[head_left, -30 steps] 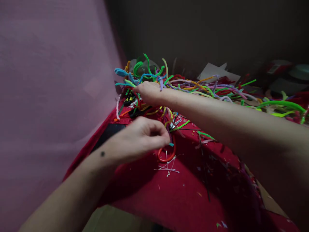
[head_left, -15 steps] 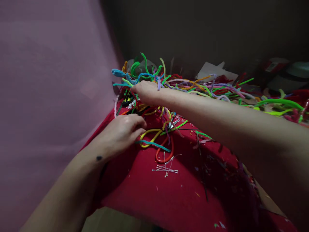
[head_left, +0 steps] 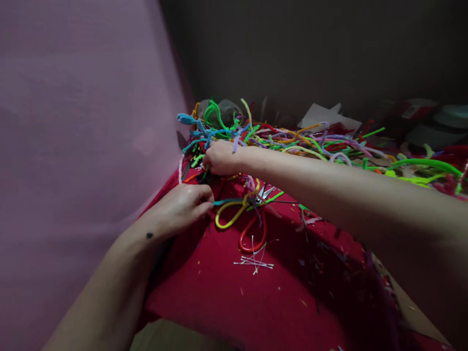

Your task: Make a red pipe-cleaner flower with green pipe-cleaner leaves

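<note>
My left hand (head_left: 190,202) pinches one end of a teal pipe cleaner (head_left: 228,201), which stretches right across the yellow handle of the scissors (head_left: 264,194). The scissors lie on the red cloth, with one yellow and one red loop handle. Farther back, my right hand (head_left: 221,158) reaches into the left end of a heap of coloured pipe cleaners (head_left: 285,134). Its fingers are curled downward, and what they grip, if anything, is hidden. Blue pipe cleaners (head_left: 188,119) stick out just beyond that hand.
Thin white sticks with tipped ends (head_left: 254,264) lie crossed on the red cloth (head_left: 219,292). Small scraps are scattered to the right. White paper (head_left: 325,117) stands behind the heap. A pale pinkish surface (head_left: 80,122) rises on the left.
My left hand has closed on the teal pipe cleaner, which has swung up and straightened. My right hand has shifted slightly lower in view, still at the heap's left end.
</note>
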